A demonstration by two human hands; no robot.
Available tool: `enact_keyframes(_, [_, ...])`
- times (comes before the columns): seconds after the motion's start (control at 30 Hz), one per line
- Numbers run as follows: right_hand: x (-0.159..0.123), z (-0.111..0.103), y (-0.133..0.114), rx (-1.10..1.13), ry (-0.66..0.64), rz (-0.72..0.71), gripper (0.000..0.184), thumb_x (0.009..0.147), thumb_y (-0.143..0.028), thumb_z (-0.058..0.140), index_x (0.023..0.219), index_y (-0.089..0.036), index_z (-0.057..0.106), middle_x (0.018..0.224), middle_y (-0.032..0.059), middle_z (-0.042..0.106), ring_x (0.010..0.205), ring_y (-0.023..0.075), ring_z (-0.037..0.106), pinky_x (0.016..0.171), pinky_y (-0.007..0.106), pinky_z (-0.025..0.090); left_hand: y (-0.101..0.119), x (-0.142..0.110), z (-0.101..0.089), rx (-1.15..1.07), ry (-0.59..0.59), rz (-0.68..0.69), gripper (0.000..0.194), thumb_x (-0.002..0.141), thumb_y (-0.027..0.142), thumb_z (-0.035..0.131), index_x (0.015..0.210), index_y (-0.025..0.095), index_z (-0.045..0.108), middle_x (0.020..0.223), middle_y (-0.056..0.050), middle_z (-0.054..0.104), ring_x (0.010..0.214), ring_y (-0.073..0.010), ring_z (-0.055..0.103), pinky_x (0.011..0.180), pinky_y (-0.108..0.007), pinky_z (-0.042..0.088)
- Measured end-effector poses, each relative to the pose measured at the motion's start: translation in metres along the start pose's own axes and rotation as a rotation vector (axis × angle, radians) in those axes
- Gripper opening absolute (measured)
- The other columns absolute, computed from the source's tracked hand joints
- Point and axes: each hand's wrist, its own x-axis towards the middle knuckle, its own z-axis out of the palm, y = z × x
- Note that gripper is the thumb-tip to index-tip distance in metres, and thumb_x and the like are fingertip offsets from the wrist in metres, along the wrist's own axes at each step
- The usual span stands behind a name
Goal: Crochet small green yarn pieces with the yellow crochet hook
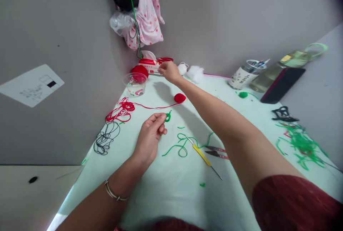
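My left hand (153, 131) pinches a small green crocheted ring (168, 117) between thumb and fingertips above the table. Stretched far forward, my right hand (170, 71) is closed in front of the tissue box (147, 67); what its fingers hold, if anything, I cannot make out. Below it lies a red ball (179, 98) with red yarn running left. A yellow-handled crochet hook (201, 154) rests beside loose green yarn (182, 149). Thread snips (214, 149) lie right of the hook, partly hidden by my right forearm.
A clear plastic tub (136, 87) and a red yarn ball (140, 69) stand at the back left, near tangled red yarn (125, 106) and black cord (104, 141). White stuffing (196, 74), a pen cup (241, 77), a bottle (270, 70), a phone (284, 84) and green scraps (305, 143) line the far and right sides.
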Motion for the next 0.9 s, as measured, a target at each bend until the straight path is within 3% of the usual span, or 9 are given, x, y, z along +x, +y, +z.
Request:
enact_keyframes(0.1, [-0.056,-0.03,0.003,0.053,-0.015,0.001,0.019,0.097,-0.021,0.052,0.092,-0.011,0.069,0.085,0.0086,0.07,0.075,0.0175,0.06,0.073,0.03,0.047,0.002,-0.004,0.002,-0.016,-0.007,0.014,0.023,0.075,0.03,0.086,0.079,0.016,0.068,0.068,0.006,0.046,0.058,-0.0058,0.04,0.054,-0.016,0.041])
enact_keyframes(0.23, [-0.171,-0.063,0.001,0.129,-0.205,-0.032,0.02,0.093,-0.027,0.065,0.077,-0.015,0.068,0.065,-0.0008,0.063,0.06,0.0125,0.054,0.061,0.025,0.044,0.002,-0.012,0.008,-0.025,-0.048,0.03,0.024,0.073,0.029,0.087,0.079,0.016,0.068,0.071,0.005,0.048,0.058,-0.0054,0.04,0.053,-0.016,0.041])
enact_keyframes(0.3, [-0.231,-0.065,-0.004,0.26,-0.38,-0.083,0.02,0.095,-0.029,0.065,0.08,-0.016,0.07,0.071,-0.0002,0.066,0.064,0.0127,0.057,0.062,0.024,0.045,0.0,-0.017,0.01,-0.01,-0.081,0.027,0.023,0.073,0.029,0.087,0.079,0.016,0.069,0.071,0.005,0.049,0.057,-0.0054,0.04,0.053,-0.017,0.041])
enact_keyframes(0.37, [-0.282,-0.057,-0.009,0.267,-0.405,-0.157,0.01,0.095,-0.023,0.067,0.089,-0.017,0.073,0.083,0.0021,0.07,0.071,0.0134,0.063,0.07,0.025,0.049,-0.004,-0.02,0.012,0.018,-0.109,0.025,0.022,0.074,0.029,0.087,0.079,0.015,0.07,0.072,0.005,0.051,0.056,-0.0055,0.041,0.053,-0.018,0.041])
enact_keyframes(0.43, [-0.319,-0.045,-0.013,0.18,-0.39,-0.287,0.012,0.098,-0.018,0.064,0.101,-0.02,0.075,0.097,0.0058,0.072,0.084,0.0158,0.067,0.077,0.027,0.051,-0.009,-0.021,0.013,0.05,-0.123,0.031,0.022,0.073,0.028,0.087,0.08,0.015,0.071,0.073,0.005,0.053,0.056,-0.0055,0.042,0.053,-0.019,0.041])
enact_keyframes(0.53, [-0.348,-0.031,-0.016,-0.068,-0.31,-0.452,0.018,0.102,-0.015,0.056,0.105,-0.019,0.073,0.096,0.0073,0.07,0.086,0.0182,0.065,0.073,0.028,0.05,-0.016,-0.02,0.012,0.089,-0.117,0.051,0.021,0.073,0.029,0.087,0.08,0.016,0.072,0.073,0.005,0.054,0.057,-0.0056,0.042,0.054,-0.018,0.041])
enact_keyframes(0.73, [-0.36,-0.028,-0.015,-0.441,-0.224,-0.875,0.023,0.101,-0.004,0.046,0.096,-0.009,0.068,0.089,0.0101,0.067,0.078,0.0224,0.057,0.062,0.035,0.044,-0.018,-0.017,0.009,0.123,-0.098,0.078,0.023,0.072,0.031,0.088,0.08,0.016,0.072,0.074,0.004,0.055,0.057,-0.0055,0.042,0.053,-0.018,0.041])
enact_keyframes(0.9, [-0.363,-0.029,-0.021,-0.552,-0.192,-0.968,0.023,0.096,-0.002,0.049,0.084,-0.012,0.064,0.081,0.0087,0.063,0.071,0.0214,0.055,0.056,0.035,0.039,-0.019,-0.018,0.011,0.127,-0.104,0.069,0.024,0.072,0.03,0.089,0.081,0.015,0.072,0.074,0.005,0.055,0.056,-0.0049,0.043,0.053,-0.017,0.042])
